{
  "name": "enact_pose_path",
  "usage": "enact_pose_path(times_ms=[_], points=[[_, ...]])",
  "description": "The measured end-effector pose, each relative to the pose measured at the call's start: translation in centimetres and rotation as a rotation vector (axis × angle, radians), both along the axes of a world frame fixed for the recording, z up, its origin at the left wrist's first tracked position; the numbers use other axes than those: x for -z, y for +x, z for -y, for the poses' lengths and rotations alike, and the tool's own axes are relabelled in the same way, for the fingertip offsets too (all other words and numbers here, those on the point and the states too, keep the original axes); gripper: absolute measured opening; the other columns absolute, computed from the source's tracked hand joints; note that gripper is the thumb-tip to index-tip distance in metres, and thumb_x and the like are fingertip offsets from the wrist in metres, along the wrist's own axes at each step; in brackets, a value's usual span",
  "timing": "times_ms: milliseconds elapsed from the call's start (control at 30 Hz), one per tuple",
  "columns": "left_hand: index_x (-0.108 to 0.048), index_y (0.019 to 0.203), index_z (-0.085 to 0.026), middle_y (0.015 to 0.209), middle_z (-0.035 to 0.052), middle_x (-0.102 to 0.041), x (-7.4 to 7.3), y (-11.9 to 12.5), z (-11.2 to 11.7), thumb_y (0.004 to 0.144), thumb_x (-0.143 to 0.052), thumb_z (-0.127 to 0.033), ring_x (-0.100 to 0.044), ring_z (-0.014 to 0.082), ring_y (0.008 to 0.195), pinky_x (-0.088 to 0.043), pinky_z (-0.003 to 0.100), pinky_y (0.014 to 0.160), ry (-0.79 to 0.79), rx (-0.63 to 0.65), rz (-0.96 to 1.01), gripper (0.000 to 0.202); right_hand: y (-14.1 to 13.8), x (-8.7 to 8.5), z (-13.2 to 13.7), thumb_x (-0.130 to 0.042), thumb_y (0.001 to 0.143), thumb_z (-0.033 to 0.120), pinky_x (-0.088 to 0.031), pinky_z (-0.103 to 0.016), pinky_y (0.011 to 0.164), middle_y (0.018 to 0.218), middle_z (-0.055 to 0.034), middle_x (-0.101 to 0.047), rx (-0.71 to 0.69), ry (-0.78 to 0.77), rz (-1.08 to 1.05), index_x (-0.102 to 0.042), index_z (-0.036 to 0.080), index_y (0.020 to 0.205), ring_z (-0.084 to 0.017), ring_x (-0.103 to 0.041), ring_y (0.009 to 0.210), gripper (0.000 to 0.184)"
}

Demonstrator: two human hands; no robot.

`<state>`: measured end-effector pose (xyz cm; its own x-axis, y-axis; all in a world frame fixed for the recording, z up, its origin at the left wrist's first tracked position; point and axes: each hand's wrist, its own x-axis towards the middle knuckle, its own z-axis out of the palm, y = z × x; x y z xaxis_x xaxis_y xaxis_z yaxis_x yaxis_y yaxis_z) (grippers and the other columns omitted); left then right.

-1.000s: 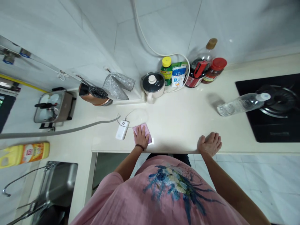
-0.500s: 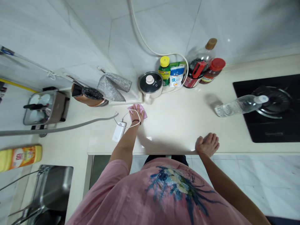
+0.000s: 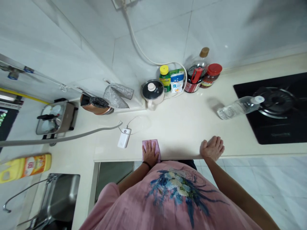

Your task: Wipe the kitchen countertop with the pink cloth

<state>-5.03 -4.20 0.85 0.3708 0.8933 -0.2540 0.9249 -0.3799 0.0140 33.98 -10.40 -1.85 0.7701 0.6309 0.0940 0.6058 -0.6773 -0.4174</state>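
Note:
A folded pink cloth (image 3: 156, 147) lies on the counter close to its front edge. My left hand (image 3: 150, 154) presses down flat on this cloth, its fingers stretched out and a dark band around the wrist. Further right, my right hand (image 3: 212, 148) rests at the counter's front edge with the palm side partly turned up, fingers extended, holding nothing. Left of the cloth is a white power bank (image 3: 124, 138) with a thin white cable that loops over the counter. A clear plastic bottle (image 3: 237, 108) stands beyond my right hand, near the stove.
Along the wall stand a small electric pot (image 3: 153, 92), a yellow-capped bottle (image 3: 164, 78), a white-blue packet (image 3: 177, 83), a dark sauce bottle (image 3: 193, 78) and a red-lidded jar (image 3: 211, 76). A black gas stove (image 3: 275, 127) is on the right, a sink (image 3: 63, 195) at lower left. A grey hose (image 3: 72, 135) crosses the left side.
My left hand has drawn the pink cloth back from near the wall to the counter's front edge, out from under the cable loop. My right hand has stayed in place.

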Motion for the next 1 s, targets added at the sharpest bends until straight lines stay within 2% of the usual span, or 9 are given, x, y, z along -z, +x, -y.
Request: enact_pose_path(times_ms=[100,200,433,533,633,700,867,933,1000], points=[[-0.034,0.171,-0.022,0.179,0.016,-0.025,-0.6,1.9,-3.2,0.101,-0.051,-0.051,-0.017,0.038,0.167,-0.02,0.064,0.133,-0.022,0.057,0.039,0.078,0.0,0.0,0.0,-0.042,0.1,0.049,-0.019,-0.068,0.129,0.172,-0.0232,-0.037,0.003,-0.002,-0.002,-0.037,0.01,0.167,-0.039,-0.025,0.163,0.078],[-0.028,0.173,-0.024,0.181,0.0123,-0.017,-1.1,5.2,-8.5,0.103,-0.046,-0.051,-0.011,0.0351,0.169,-0.015,0.061,0.135,-0.052,0.057,0.081,0.077,0.1,0.1,0.0,-0.042,0.1,0.047,-0.019,-0.069,0.129,0.173,-0.0234,-0.036,-0.001,-0.018,-0.003,-0.034,0.011,0.169,-0.039,-0.024,0.163,0.078],[-0.016,0.176,-0.024,0.183,0.0092,-0.009,-1.1,12.8,-22.0,0.106,-0.038,-0.05,0.0,0.0305,0.17,-0.005,0.059,0.136,-0.075,-0.108,0.149,0.078,0.1,0.3,0.1,-0.04,0.102,0.049,-0.021,-0.069,0.128,0.173,-0.0232,-0.035,-0.007,-0.049,0.0,-0.031,0.012,0.17,-0.038,-0.023,0.163,0.078],[-0.011,0.176,-0.024,0.184,0.0096,-0.007,-1.0,14.7,-24.4,0.107,-0.036,-0.046,0.001,0.0288,0.17,-0.006,0.059,0.136,-0.076,-0.187,0.155,0.077,0.1,0.3,0.1,-0.039,0.102,0.05,-0.02,-0.067,0.129,0.173,-0.0233,-0.036,0.001,-0.044,0.0,-0.032,0.011,0.169,-0.037,-0.023,0.163,0.078],[-0.011,0.176,-0.021,0.183,0.0113,-0.003,-0.9,15.3,-21.7,0.106,-0.036,-0.045,0.002,0.0314,0.17,-0.005,0.063,0.135,-0.065,-0.172,0.165,0.078,0.0,0.3,0.1,-0.039,0.103,0.05,-0.02,-0.066,0.129,0.173,-0.0234,-0.035,-0.002,-0.039,-0.009,-0.032,0.01,0.169,-0.037,-0.022,0.163,0.078],[-0.016,0.175,-0.02,0.183,0.0129,-0.006,-0.7,15.1,-17.2,0.105,-0.038,-0.047,0.002,0.0346,0.169,-0.005,0.066,0.134,-0.061,-0.096,0.168,0.078,0.0,0.2,0.1,-0.039,0.103,0.048,-0.02,-0.067,0.128,0.173,-0.0233,-0.035,-0.009,-0.042,-0.014,-0.032,0.011,0.17,-0.038,-0.022,0.163,0.077],[-0.03,0.172,-0.023,0.18,0.014,-0.02,-0.3,13.5,-4.2,0.098,-0.054,-0.053,-0.011,0.0378,0.168,-0.011,0.065,0.135,-0.1,0.259,0.168,0.083,0.1,0.0,0.1,-0.038,0.103,0.047,-0.021,-0.066,0.128,0.172,-0.0233,-0.036,-0.007,-0.051,-0.022,-0.034,0.011,0.169,-0.037,-0.023,0.163,0.075],[-0.034,0.171,-0.025,0.179,0.0137,-0.025,-0.1,13.2,-1.4,0.097,-0.057,-0.055,-0.016,0.038,0.167,-0.015,0.063,0.135,-0.105,0.381,0.165,0.084,0.0,-0.1,0.0,-0.038,0.103,0.048,-0.02,-0.064,0.129,0.173,-0.0233,-0.036,-0.003,-0.054,-0.03,-0.035,0.01,0.168,-0.037,-0.023,0.163,0.075],[-0.035,0.171,-0.025,0.179,0.0137,-0.025,-0.1,13.6,-0.9,0.097,-0.056,-0.057,-0.019,0.0379,0.167,-0.016,0.063,0.134,-0.117,0.451,0.17,0.083,0.0,-0.1,0.0,-0.038,0.103,0.048,-0.02,-0.064,0.129,0.173,-0.0233,-0.036,-0.001,-0.052,-0.038,-0.034,0.01,0.168,-0.037,-0.023,0.163,0.076]])
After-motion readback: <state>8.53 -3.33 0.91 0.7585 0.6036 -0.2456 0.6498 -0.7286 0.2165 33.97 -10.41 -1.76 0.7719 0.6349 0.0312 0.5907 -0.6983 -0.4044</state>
